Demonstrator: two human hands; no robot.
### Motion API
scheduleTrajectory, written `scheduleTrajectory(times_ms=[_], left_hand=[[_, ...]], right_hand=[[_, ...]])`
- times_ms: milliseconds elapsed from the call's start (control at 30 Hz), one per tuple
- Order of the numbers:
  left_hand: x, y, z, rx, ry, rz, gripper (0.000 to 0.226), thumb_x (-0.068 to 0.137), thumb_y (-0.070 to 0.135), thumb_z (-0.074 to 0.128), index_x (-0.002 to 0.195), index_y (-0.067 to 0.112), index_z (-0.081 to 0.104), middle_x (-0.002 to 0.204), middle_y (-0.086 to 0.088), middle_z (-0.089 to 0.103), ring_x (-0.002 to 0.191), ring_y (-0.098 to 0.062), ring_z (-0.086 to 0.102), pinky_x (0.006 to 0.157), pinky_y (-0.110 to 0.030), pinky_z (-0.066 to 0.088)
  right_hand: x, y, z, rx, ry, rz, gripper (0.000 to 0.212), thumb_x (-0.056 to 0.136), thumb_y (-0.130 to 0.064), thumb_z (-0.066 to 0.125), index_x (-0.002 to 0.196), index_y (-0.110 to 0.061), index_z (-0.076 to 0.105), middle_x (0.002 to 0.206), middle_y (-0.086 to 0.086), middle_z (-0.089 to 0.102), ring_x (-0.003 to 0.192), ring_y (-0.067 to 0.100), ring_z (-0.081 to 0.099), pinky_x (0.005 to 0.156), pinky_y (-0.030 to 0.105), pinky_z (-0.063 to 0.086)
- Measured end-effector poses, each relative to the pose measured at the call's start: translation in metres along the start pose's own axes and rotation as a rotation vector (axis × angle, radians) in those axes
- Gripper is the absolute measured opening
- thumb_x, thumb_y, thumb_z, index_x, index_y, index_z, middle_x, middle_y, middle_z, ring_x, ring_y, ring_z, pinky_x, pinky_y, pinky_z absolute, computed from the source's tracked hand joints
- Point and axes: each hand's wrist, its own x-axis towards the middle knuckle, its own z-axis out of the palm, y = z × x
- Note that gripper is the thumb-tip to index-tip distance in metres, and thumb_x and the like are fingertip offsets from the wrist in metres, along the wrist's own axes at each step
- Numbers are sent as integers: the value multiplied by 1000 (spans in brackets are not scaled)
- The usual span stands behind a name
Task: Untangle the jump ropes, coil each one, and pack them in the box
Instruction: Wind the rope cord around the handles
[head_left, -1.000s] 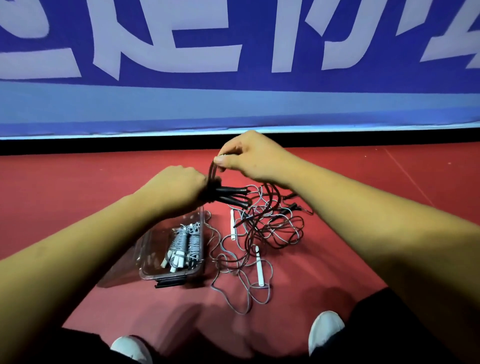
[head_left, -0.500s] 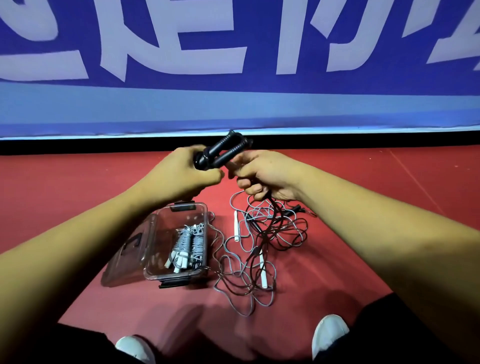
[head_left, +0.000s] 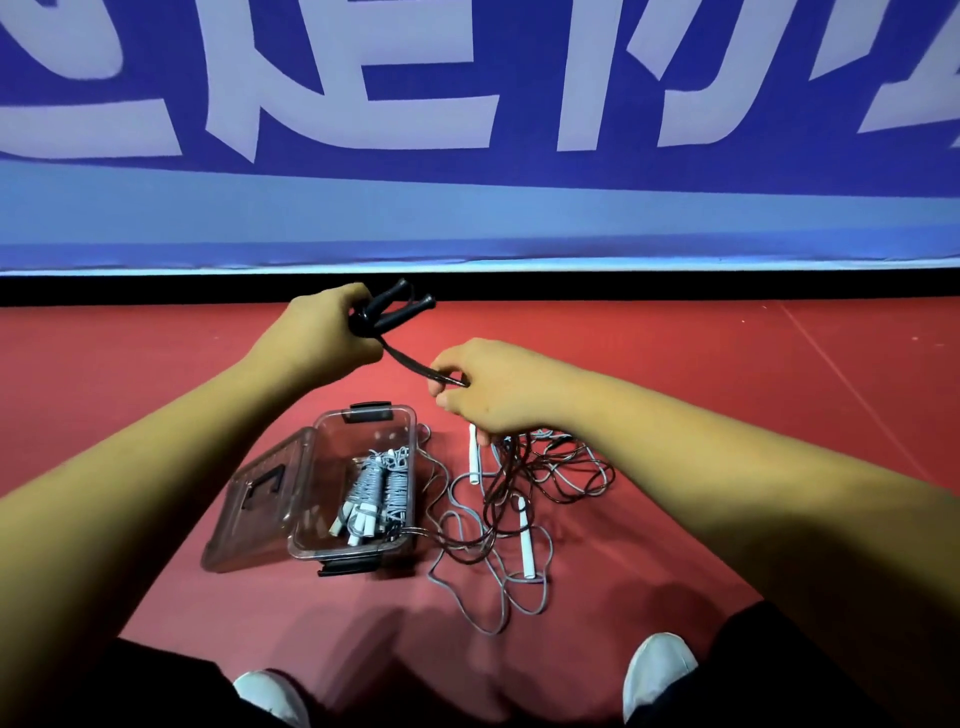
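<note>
My left hand (head_left: 317, 338) grips the two black handles (head_left: 397, 306) of a dark jump rope, held up above the floor. Its dark cord (head_left: 415, 366) runs down to my right hand (head_left: 493, 389), which pinches it between thumb and fingers. Below my right hand the dark cord falls into a tangle (head_left: 530, 478) with a grey rope with white handles (head_left: 525, 540) on the red floor. A clear plastic box (head_left: 363, 421) stands open to the left of the tangle, with coiled grey ropes (head_left: 376, 491) inside.
The box's clear lid (head_left: 260, 493) lies open to its left. A blue banner wall (head_left: 478, 130) with a black base strip rises behind. My white shoes (head_left: 657, 670) and dark trousers are at the bottom edge. Red floor (head_left: 779, 389) surrounds the ropes.
My left hand has raised the black handles up and away from the pile. My right hand has slid down along the dark cord, drawing it taut between both hands.
</note>
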Motion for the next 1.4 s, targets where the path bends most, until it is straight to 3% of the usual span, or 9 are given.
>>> scheduleTrajectory(times_ms=[200, 333, 433, 500, 633, 767, 900, 1033, 1400], left_hand=[[-11, 5, 30, 233, -118, 35, 20, 82, 21, 67, 97, 14, 56, 95, -18, 69, 89, -38, 64, 65, -34, 44], [-32, 31, 45, 266, -347, 242, 16, 82, 24, 67, 86, 21, 53, 88, -9, 69, 81, -31, 62, 63, -27, 36], [-39, 44, 35, 138, -400, 283, 24, 85, 38, 70, 78, 25, 51, 66, 6, 57, 63, -18, 52, 54, -25, 31], [-40, 47, 27, 60, -376, 313, 22, 85, 39, 70, 79, 21, 58, 60, 5, 53, 54, -7, 48, 52, -20, 35], [-46, 50, 17, -1, -442, 377, 17, 82, 26, 71, 77, 17, 58, 56, 4, 47, 48, -6, 43, 49, -16, 33], [-47, 51, 10, -277, -319, 326, 27, 80, 26, 74, 97, 20, 53, 68, 5, 55, 51, -5, 43, 53, -24, 36], [-40, 50, -4, -585, -234, 279, 51, 83, 12, 70, 124, 30, 46, 98, -3, 65, 51, -24, 49, 46, -33, 45], [-22, 33, -15, -388, -82, 156, 23, 82, 6, 67, 98, 20, 57, 62, -2, 54, 40, -15, 46, 40, -26, 41], [-6, 7, 4, 177, -131, 57, 24, 78, 21, 71, 94, 18, 54, 83, -4, 59, 79, -30, 55, 62, -32, 38]], right_hand=[[-3, -3, -12, 120, 69, -65, 19, 91, -11, 61, 88, 5, 69, 55, 9, 42, 39, 12, 34, 41, 21, 27], [-5, 4, -27, 43, 188, -110, 16, 89, -15, 65, 83, -5, 76, 69, 17, 67, 53, 13, 48, 52, 25, 37], [-3, 14, -43, -20, 258, -101, 13, 88, -19, 68, 83, -10, 77, 76, 10, 72, 65, 23, 59, 65, 30, 48], [-4, 19, -52, -20, 286, -93, 12, 88, -20, 69, 83, -12, 77, 57, -8, 64, 49, 7, 50, 55, 20, 42], [-4, 31, -53, 136, 232, -76, 9, 86, -20, 73, 82, -12, 76, 45, -10, 49, 44, 10, 38, 42, 15, 30], [5, 43, -40, 379, 282, -49, 14, 89, -13, 67, 77, -13, 73, 58, 8, 53, 49, 15, 39, 47, 21, 29], [14, 46, -19, 615, 219, -47, 25, 97, -7, 54, 75, -14, 63, 53, 6, 42, 44, 12, 32, 43, 20, 25], [11, 38, -4, 418, 55, -44, 19, 101, -21, 50, 98, -23, 69, 54, -2, 46, 43, 12, 36, 42, 19, 32], [1, -6, 1, -84, 119, -174, 22, 88, -11, 53, 69, 1, 52, 61, 9, 37, 53, 17, 28, 52, 33, 22]])
